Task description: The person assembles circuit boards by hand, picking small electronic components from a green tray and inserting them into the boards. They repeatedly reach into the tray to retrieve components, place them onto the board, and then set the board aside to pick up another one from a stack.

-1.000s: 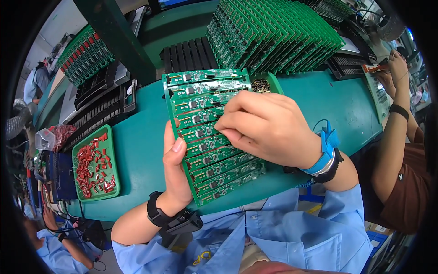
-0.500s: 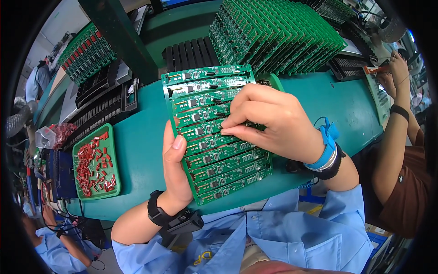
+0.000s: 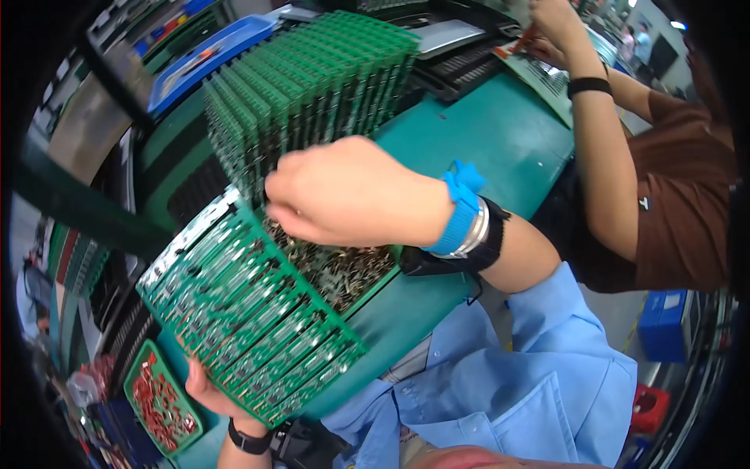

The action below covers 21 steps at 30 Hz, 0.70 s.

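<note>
My left hand (image 3: 215, 395) grips the lower left edge of a green circuit board panel (image 3: 250, 313), its thumb beside the edge and other fingers hidden beneath. The panel lies tilted, with rows of narrow boards carrying small parts. Just right of it, partly under it, is a green tray (image 3: 373, 291) full of small metallic-legged components (image 3: 344, 273). Over the tray's far end hovers my right hand (image 3: 351, 195), slightly blurred, with curled fingers close together. Whatever the fingertips hold, if anything, is hidden. A blue strap circles that wrist.
A dense row of upright green circuit boards (image 3: 312, 70) stands behind my right hand. At the lower left, another green tray (image 3: 185, 393) holds red components (image 3: 156, 402). A blue tray (image 3: 195, 70) lies farther back. On the right, a co-worker's arm (image 3: 601, 141) reaches over the bench.
My right hand has left the panel's surface and moved over the tray of components. The view has turned, and the panel now appears more slanted, still in my left hand.
</note>
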Tool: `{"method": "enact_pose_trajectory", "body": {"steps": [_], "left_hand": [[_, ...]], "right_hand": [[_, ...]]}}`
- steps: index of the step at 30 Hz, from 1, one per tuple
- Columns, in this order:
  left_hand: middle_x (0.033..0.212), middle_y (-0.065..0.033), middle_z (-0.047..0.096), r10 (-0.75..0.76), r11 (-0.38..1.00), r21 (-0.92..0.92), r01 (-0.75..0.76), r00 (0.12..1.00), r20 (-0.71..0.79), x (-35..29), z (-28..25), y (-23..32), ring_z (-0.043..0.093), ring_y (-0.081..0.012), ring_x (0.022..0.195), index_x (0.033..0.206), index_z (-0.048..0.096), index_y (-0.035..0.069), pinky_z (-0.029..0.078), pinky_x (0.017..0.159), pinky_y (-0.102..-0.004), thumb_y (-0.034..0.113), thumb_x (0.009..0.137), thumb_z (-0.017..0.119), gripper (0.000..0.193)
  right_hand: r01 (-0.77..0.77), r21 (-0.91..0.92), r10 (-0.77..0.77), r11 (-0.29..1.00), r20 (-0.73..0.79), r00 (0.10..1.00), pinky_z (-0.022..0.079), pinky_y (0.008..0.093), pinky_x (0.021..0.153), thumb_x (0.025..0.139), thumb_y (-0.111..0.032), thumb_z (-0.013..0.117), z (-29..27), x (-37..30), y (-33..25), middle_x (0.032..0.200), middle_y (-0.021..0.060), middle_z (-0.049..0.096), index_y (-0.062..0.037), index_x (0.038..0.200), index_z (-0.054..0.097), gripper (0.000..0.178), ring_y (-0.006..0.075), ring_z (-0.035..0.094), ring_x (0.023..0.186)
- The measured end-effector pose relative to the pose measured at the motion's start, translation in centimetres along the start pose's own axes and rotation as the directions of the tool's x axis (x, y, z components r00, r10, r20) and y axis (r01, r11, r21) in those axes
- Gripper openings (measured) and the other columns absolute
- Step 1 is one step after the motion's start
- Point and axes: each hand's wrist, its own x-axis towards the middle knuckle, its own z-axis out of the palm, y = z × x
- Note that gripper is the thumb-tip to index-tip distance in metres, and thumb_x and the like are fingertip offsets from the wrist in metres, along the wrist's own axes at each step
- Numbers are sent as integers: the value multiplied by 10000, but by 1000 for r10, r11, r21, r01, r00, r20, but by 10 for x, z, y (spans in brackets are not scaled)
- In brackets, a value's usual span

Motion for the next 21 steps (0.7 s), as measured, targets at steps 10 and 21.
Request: {"method": "enact_pose_trajectory", "body": {"steps": [10,21], "left_hand": [[1263,-166,542,-170,985,50,166,981,95,10,10,7,569,-324,1095,1298,454,30,455,937,-501,354,938,389,489],[1238,-136,558,18,996,92,-17,1000,-13,15,16,-3,583,-269,1081,1285,461,34,470,937,-425,394,951,393,496]], "right_hand": [[109,207,-196,972,470,861,511,422,586,736,-161,664,21,-12,16,730,159,632,20,785,609,195,361,631,726],[109,194,-188,975,454,871,501,447,602,704,-160,635,20,-7,9,704,164,623,4,769,604,179,366,620,692]]}}
